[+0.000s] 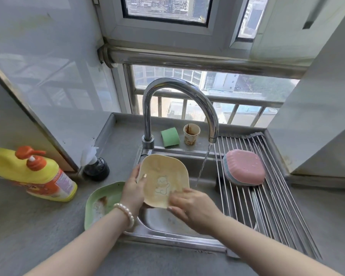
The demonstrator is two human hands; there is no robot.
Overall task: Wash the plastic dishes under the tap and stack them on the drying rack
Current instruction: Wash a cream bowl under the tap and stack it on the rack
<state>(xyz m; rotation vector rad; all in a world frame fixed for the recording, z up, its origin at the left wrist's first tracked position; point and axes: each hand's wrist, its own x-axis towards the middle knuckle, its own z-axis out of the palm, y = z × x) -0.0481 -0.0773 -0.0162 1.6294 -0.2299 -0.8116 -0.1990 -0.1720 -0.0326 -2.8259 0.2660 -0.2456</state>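
Head cam: I've got the left hand (pixel 132 191) gripping the yellow bear dish (pixel 162 185) by its left rim, tilted over the sink (pixel 167 226), w/ the right hand (pixel 191 208) rubbing its lower right edge, fingers curled on it. Tap (pixel 179 108) is running just right of the dish, not hitting it. Dirty green dish (pixel 102 204) sits on the counter to the left, pink/blue stack (pixel 244 167) upside down on the drying rack (pixel 267 206).
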